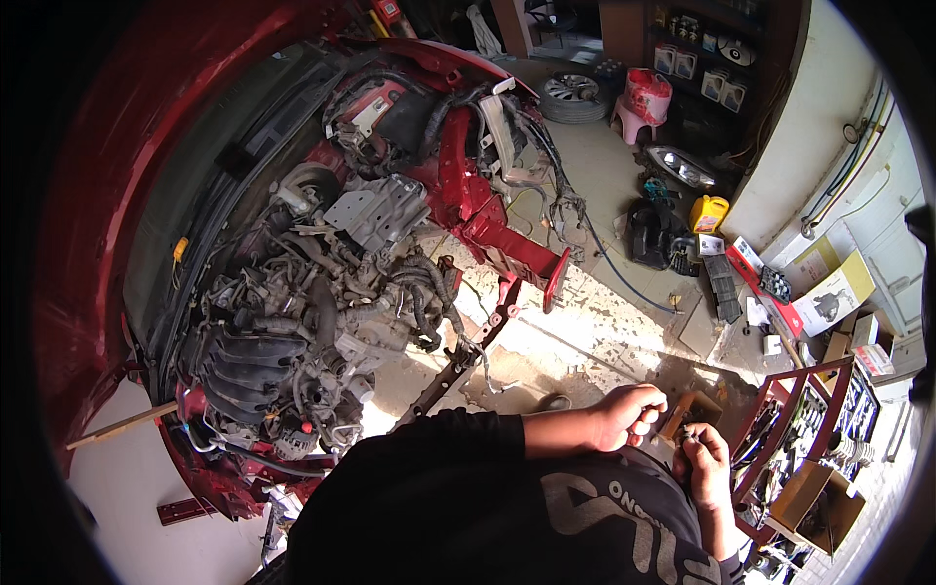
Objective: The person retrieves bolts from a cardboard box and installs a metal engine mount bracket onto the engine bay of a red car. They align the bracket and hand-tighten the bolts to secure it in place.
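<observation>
Far to the left of the fingers, a raised red hood (73,292) is slanting over the car, with a wooden stick (122,426) jutting out near its lower end and a windshield (185,214) stretching alongside it. Nearer the fingers, though well to their left, a black ribbed engine cover (249,375) is sitting beside the dusty, exposed engine (341,283). Ahead of the fingers and to their left, a red beam (517,261) with a flat end plate is projecting over the sunlit floor, and farther ahead a wheel (573,96) is lying flat.

The left hand (627,416) is clenching its fingers into a fist; I cannot tell whether they are holding anything. Well ahead of both hands, a headlight (680,166) is resting on the floor. Just right of the left fist, a small dark piece (686,437) is poking from the fingertips of the right hand (704,463), which is pinching it between thumb and fingers. Just beyond these fingers, a small cardboard box (682,414) is standing open. Right of the fingers, a red rack (804,370) is holding tools, and a larger carton (795,490) is gaping beside it.
</observation>
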Demonstrator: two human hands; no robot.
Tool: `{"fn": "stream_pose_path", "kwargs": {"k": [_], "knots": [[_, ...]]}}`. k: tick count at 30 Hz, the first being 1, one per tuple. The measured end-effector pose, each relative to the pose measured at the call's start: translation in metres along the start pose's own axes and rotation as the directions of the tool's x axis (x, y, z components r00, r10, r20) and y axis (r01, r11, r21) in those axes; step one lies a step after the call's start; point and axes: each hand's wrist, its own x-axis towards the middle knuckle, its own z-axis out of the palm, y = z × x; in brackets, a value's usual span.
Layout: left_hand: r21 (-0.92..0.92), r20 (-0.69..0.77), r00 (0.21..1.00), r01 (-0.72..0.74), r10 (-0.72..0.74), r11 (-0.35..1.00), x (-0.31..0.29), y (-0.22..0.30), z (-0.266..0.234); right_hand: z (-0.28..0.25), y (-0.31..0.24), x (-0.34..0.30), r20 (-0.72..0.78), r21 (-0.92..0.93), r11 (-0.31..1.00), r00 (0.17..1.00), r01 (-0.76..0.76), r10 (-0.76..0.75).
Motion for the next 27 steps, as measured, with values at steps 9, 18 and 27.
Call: {"fn": "stream_pose_path", "kwargs": {"k": [9, 18, 27], "knots": [[0.123, 0.08, 0.99, 0.104, -0.115, 0.987, 0.021, 0.021, 0.009, 0.002, 0.006, -0.011, -0.137, 0.138, 0.989, 0.99, 0.054, -0.035], [0.295, 0.062, 0.937, 0.311, -0.343, 0.904, 0.046, 0.04, 0.031, 0.004, 0.036, -0.03, -0.263, 0.262, 0.942, 0.955, 0.209, -0.139], [0.488, 0.068, 0.886, 0.371, -0.458, 0.79, 0.062, 0.025, 0.062, 0.006, 0.053, -0.062, -0.462, 0.47, 0.814, 0.881, 0.341, -0.102]]}}
